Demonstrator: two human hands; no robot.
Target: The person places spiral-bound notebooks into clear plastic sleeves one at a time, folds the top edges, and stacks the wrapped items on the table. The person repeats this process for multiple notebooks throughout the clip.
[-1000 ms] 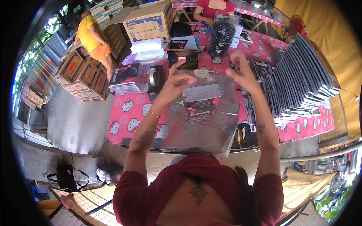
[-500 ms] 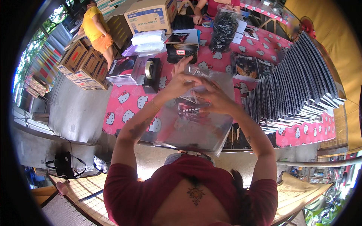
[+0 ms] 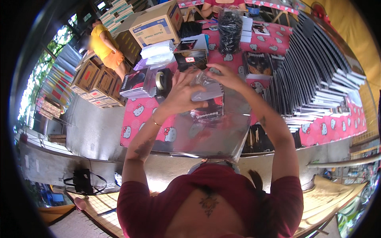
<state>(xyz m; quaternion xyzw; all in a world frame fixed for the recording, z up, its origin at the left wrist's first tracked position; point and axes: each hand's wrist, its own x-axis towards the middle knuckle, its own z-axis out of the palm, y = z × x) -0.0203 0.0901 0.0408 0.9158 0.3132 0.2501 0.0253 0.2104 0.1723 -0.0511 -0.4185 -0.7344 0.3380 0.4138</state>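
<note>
A dark-covered spiral notebook (image 3: 216,109) lies at the table's middle, under a crumpled clear plastic bag (image 3: 206,85) that covers its upper part. My left hand (image 3: 183,93) grips the notebook's left side through the plastic, thumb across its face and fingers along the upper edge. My right hand (image 3: 229,77) is by the upper right corner, its fingers stretched out and apart beside the plastic. Whether a fingertip touches the film I cannot tell. Beneath the notebook a large clear plastic sheet (image 3: 182,135) reaches the table's front edge.
A long leaning row of spiral notebooks (image 3: 317,75) fills the right side. At left are a tape dispenser (image 3: 162,83) and a notebook stack (image 3: 137,84). Behind stand a cardboard box (image 3: 156,29) and a bag of black coils (image 3: 230,31). Two other people are nearby.
My hands have moved apart from their pinch over the plastic. The left now grips the notebook's side, the right has spread its fingers, and more of the cover shows. The view has shifted slightly.
</note>
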